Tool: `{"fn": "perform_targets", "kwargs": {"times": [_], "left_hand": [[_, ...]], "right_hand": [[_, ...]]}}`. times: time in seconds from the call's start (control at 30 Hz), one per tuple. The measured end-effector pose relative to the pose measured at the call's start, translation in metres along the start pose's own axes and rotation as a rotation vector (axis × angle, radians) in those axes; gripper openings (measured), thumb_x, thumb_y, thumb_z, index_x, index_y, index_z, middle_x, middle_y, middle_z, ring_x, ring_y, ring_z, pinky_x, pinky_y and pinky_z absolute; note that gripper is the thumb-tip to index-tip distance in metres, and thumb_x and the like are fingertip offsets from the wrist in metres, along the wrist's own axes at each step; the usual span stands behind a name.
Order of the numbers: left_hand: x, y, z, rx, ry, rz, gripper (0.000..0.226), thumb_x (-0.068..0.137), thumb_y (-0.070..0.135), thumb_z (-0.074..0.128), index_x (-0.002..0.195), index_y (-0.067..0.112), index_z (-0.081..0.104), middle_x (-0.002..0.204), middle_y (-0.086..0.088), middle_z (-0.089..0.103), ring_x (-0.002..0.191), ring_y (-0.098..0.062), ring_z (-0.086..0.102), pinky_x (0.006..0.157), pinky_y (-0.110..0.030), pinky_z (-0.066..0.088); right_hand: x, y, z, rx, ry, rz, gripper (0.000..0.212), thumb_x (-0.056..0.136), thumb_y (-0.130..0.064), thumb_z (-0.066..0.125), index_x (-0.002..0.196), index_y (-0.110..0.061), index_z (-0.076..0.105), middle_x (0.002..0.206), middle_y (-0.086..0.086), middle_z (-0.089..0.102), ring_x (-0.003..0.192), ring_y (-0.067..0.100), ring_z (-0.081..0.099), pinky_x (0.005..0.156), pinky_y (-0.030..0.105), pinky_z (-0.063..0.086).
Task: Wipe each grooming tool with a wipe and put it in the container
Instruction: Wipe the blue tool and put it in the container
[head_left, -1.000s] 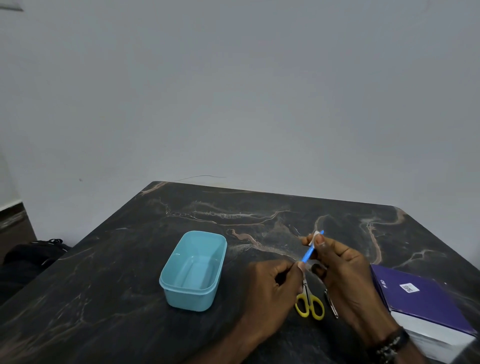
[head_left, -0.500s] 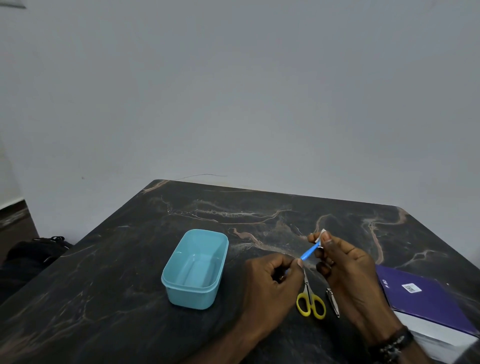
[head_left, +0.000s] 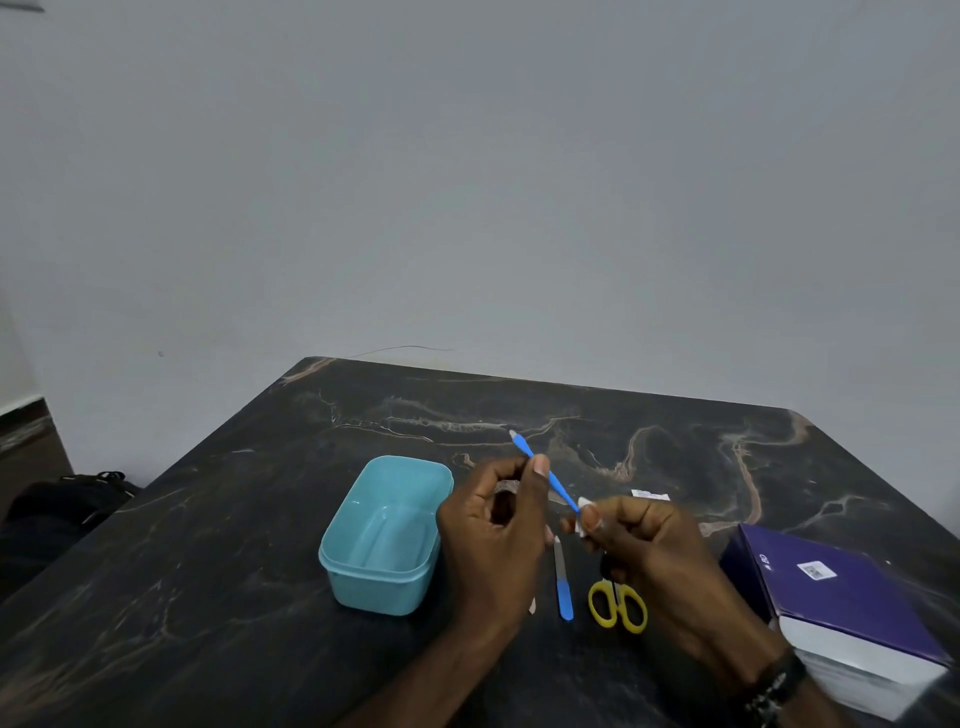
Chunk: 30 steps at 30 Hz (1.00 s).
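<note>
Since a moment ago the blue stick tool (head_left: 545, 475) has swung round: its pale tip now points toward eleven o'clock, and my wipe has slid down to its near end. My left hand (head_left: 493, 535) pinches the shaft between thumb and fingers, while my right hand (head_left: 654, 551) has its fingertips closed on the small white wipe (head_left: 584, 512) wrapped round the tool's lower end.

I judge I'm early in the job. The teal container (head_left: 387, 535), at nine o'clock from my hands on the dark marbled desk (head_left: 208, 545), holds nothing I can see. Still lying on the desk near six o'clock are a blue-handled file (head_left: 562, 587) and the yellow scissors (head_left: 618, 605), the scissors partly under my right hand. A purple box (head_left: 831, 597) sits at four o'clock. So this first tool is almost wiped, and at least two wait.
</note>
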<state>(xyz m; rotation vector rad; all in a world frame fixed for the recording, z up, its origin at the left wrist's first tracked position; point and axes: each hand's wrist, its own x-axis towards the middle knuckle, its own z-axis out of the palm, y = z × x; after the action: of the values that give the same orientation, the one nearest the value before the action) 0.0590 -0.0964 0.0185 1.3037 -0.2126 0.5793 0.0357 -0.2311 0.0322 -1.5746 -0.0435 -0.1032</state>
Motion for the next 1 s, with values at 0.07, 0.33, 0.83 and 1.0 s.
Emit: {"fn": "perform_targets", "kwargs": {"times": [0.07,0.33,0.83,1.0], "left_hand": [[0.001,-0.004,0.000,0.036,0.005,0.019,0.013,0.087,0.020,0.069,0.074,0.019,0.070,0.058,-0.006,0.065,0.050,-0.020,0.060,0.049,-0.035,0.051],[0.000,-0.013,-0.003,0.178,-0.134,0.147,0.018,0.089,0.036,0.059,0.075,0.028,0.067,0.065,0.010,0.064,0.062,-0.013,0.064,0.057,-0.028,0.052],[0.000,-0.017,-0.003,0.191,-0.129,0.143,0.018,0.086,0.038,0.061,0.079,0.025,0.071,0.070,0.006,0.066,0.067,-0.017,0.063,0.059,-0.040,0.054],[-0.001,-0.014,-0.003,0.177,-0.132,0.102,0.018,0.083,0.038,0.062,0.078,0.024,0.073,0.069,0.005,0.069,0.066,-0.020,0.066,0.059,-0.042,0.055]], "right_hand": [[-0.003,-0.001,0.004,-0.059,-0.057,0.000,0.025,0.070,-0.027,0.067,0.070,-0.003,0.075,0.063,0.007,0.068,0.049,0.005,0.051,0.045,0.018,0.039],[-0.004,-0.005,0.007,-0.075,-0.103,-0.036,0.018,0.072,-0.024,0.065,0.065,-0.009,0.075,0.056,0.001,0.067,0.044,0.007,0.045,0.043,0.016,0.037],[-0.004,-0.001,0.002,-0.111,-0.250,0.007,0.033,0.082,-0.032,0.071,0.080,0.001,0.074,0.073,0.013,0.071,0.055,0.019,0.052,0.048,0.022,0.038],[-0.002,0.003,0.000,-0.138,-0.278,-0.003,0.050,0.064,-0.052,0.077,0.077,-0.004,0.075,0.075,0.014,0.072,0.061,0.028,0.049,0.052,0.028,0.036]]}}
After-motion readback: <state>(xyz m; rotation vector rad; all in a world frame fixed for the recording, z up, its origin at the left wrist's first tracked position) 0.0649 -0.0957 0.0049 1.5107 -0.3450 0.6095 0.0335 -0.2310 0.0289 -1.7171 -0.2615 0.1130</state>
